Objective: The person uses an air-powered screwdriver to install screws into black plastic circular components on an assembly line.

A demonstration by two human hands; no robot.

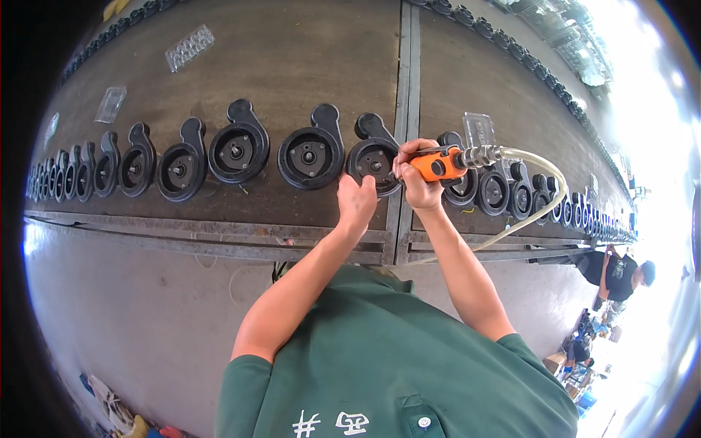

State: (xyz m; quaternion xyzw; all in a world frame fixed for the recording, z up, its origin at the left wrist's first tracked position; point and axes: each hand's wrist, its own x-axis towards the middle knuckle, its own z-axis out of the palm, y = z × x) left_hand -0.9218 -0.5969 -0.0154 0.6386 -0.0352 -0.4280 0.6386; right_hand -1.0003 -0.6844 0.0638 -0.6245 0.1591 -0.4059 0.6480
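My right hand (421, 182) is closed around an orange air tool (442, 166) with a black lever along its top. A metal coupling (480, 156) joins the tool to a clear hose (544, 162) that loops to the right and back toward the table's front. The tool's nose points left, at the right side of a black round housing (374, 162) with a short arm at its top. At that housing's lower rim, my left hand (357, 201) is closed with its thumb up, gripping the edge. Its fingertips are partly hidden behind the rim.
More black housings (309, 158) stand in a long row along the table (328, 44), left and right. Clear plastic trays (190, 48) lie farther back, one (479, 130) just behind the tool. A metal seam (410, 73) crosses the table. Another person (621, 277) is far right.
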